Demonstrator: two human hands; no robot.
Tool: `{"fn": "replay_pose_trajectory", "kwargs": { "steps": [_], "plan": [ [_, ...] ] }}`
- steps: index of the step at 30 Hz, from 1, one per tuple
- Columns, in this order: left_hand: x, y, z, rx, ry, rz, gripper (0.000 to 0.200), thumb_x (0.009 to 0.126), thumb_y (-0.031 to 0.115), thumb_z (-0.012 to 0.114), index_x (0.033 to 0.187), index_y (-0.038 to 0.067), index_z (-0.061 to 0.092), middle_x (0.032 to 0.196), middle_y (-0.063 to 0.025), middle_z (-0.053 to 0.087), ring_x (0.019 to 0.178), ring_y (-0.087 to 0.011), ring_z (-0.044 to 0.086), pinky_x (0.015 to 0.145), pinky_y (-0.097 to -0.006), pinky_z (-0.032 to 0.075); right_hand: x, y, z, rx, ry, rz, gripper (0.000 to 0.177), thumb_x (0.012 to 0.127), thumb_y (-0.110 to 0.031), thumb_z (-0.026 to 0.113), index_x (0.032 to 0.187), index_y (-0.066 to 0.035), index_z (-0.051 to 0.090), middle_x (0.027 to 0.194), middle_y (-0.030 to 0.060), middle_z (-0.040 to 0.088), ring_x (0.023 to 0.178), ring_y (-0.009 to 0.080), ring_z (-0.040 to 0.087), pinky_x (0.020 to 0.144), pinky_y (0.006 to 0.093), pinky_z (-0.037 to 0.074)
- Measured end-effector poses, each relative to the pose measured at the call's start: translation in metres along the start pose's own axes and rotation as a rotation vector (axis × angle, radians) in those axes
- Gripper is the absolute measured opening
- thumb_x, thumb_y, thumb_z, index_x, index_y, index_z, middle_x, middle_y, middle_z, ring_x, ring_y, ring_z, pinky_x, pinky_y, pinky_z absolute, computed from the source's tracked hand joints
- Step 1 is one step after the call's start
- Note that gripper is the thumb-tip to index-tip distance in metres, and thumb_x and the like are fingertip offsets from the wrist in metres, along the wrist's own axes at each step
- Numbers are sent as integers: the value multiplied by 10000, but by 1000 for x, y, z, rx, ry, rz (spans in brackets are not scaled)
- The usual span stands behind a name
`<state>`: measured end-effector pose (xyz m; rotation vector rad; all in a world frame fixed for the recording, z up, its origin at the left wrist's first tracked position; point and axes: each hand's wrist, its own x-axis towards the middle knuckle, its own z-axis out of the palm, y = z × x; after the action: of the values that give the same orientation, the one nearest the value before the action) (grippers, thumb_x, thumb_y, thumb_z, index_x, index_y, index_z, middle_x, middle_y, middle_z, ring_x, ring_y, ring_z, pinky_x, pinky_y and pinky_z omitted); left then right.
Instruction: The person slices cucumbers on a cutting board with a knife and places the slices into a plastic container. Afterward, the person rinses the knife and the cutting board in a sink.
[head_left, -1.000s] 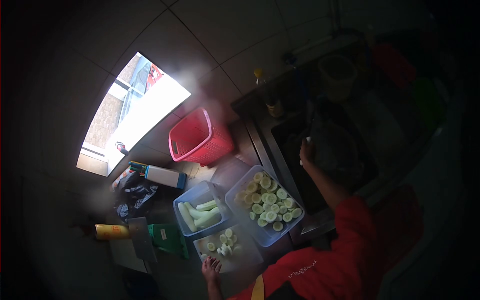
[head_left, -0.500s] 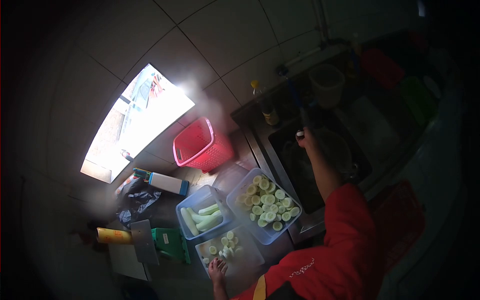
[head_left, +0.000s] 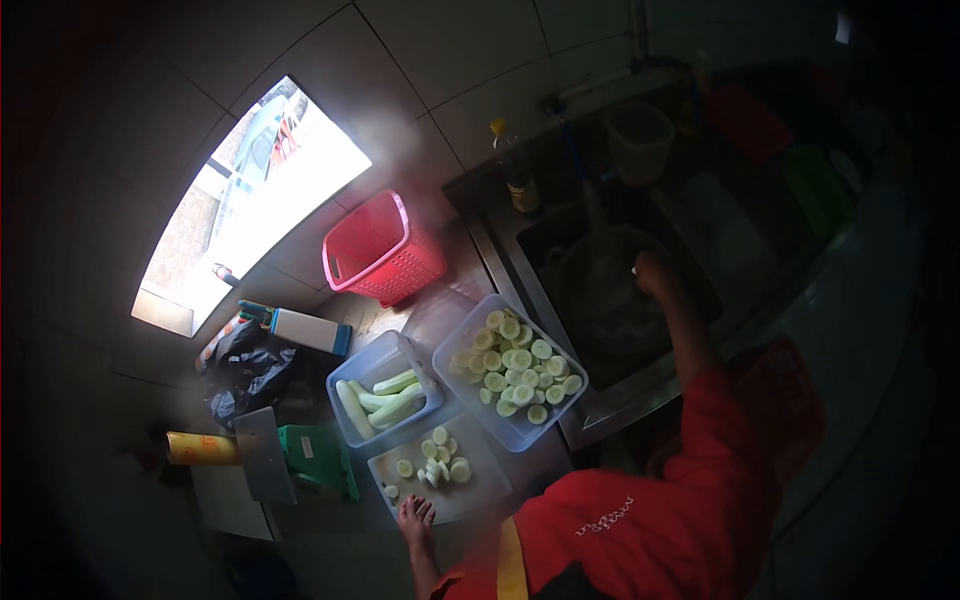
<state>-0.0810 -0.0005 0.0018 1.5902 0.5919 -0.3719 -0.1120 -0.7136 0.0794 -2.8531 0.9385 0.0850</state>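
Observation:
My left hand lies at the near edge of a white cutting board, fingers apart and nothing in them. Several pale green slices of a peeled, cucumber-like vegetable are on the board. My right hand is over the dark sink, fingers closed; a small whitish bit shows at them, but what they hold is too dark to make out. A stream of water seems to fall to its left. One clear tub is full of slices; another tub holds several whole peeled vegetables.
A pink basket stands by the wall under a bright window. A yellow-capped bottle is behind the sink. To the left are a black plastic bag, a green scale and a yellow roll. A pale container stands beyond the sink.
My right hand has moved right and back towards me over the sink, away from the water stream. The left hand stays by the board. The whole view has shifted a little.

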Motion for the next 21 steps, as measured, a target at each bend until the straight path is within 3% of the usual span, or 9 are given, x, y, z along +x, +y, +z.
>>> {"fn": "replay_pose_trajectory", "kwargs": {
  "steps": [4,6,7,9,11,13,14,16,21],
  "plan": [
    [16,2,4,48,-43,44,352,1021,372,540,1264,118,531,1116,-62,623,983,-224,638,783,-393,518,-7,17,-82,13,-81,135,270,812,-209,736,1023,-42,709,990,180,713,935,357,693,835,450,547],
    [13,10,12,25,-45,32,349,1020,371,544,1263,121,534,1108,-63,626,978,-221,639,783,-392,520,-4,32,-101,285,248,42,285,848,-188,660,1049,9,702,968,213,707,832,332,708,759,435,551],
    [10,14,15,18,-48,35,349,1020,371,544,1263,121,534,1108,-63,626,978,-221,639,783,-392,520,5,31,-103,280,256,39,285,848,-188,660,1049,9,702,968,213,707,832,332,708,759,435,551],
    [3,20,26,-13,-24,15,316,1019,349,557,1228,113,554,1066,-40,633,939,-189,644,771,-360,526,40,25,-93,1118,382,174,328,875,-236,642,1051,39,679,899,197,696,788,298,707,685,435,533],
    [2,20,31,-11,-32,21,317,1019,349,556,1230,112,554,1067,-42,634,934,-189,646,767,-360,527,79,19,-79,1143,402,79,460,882,-317,657,1141,62,627,888,157,689,754,288,698,642,439,515],
    [3,16,31,-3,-32,29,318,1019,348,556,1231,111,554,1068,-44,636,930,-189,648,763,-361,528,108,-8,-89,863,305,297,574,882,-378,655,1236,65,567,962,144,705,825,284,703,718,433,527],
    [4,14,29,4,-24,17,321,1018,351,558,1231,111,555,1066,-48,638,925,-191,649,761,-361,529,128,-10,-84,868,305,286,574,882,-378,655,1236,65,567,962,144,705,825,284,703,718,433,527],
    [4,9,24,6,0,14,324,1016,354,560,1230,110,556,1064,-52,641,921,-192,651,759,-361,530,175,-25,-68,1024,545,57,587,890,-424,671,1198,66,575,882,140,673,769,226,672,693,408,487],
    [-5,-4,-6,4,148,-32,325,1007,361,571,1204,102,563,1038,-56,651,887,-195,660,721,-360,538,305,-32,-43,1029,717,78,638,869,-495,703,1199,34,570,721,54,596,672,181,603,626,375,480]
  ]
}}
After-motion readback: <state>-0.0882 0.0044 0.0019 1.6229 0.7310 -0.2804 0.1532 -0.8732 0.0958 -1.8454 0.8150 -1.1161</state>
